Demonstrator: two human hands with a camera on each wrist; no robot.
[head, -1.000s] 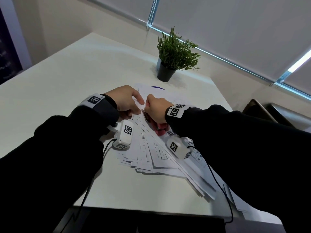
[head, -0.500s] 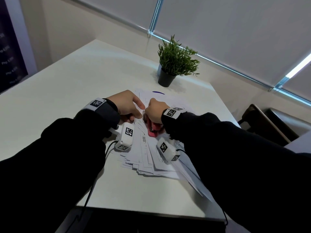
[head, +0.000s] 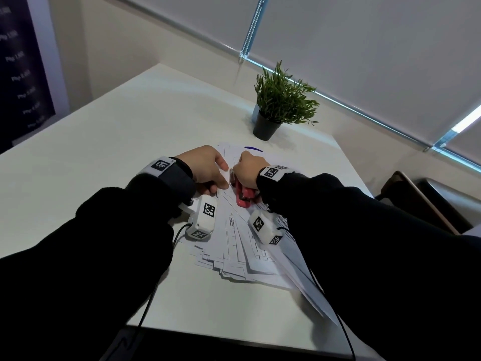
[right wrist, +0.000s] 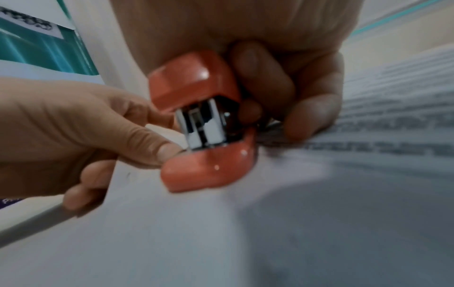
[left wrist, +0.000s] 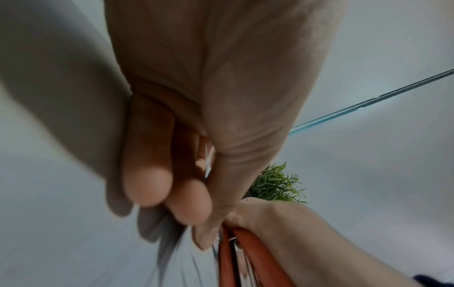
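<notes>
The right hand (head: 247, 169) is clasping the red stapler (head: 243, 198) at the 12 o'clock end of the papers (head: 239, 252); the left hand (head: 205, 165), having closed in from 9 o'clock, is pinching their corner (ready for stapling, I judge)

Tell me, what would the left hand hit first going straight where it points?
Probably the red stapler gripped in the right hand; the left hand, pinching the papers, lies right beside it.

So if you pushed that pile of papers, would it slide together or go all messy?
Probably messy: the pile of papers is already fanned out, loose sheets overlapping, so they would likely slip over each other. The table looks smooth, so sliding seems easy. Lifted, single sheets would likely flop.
</notes>
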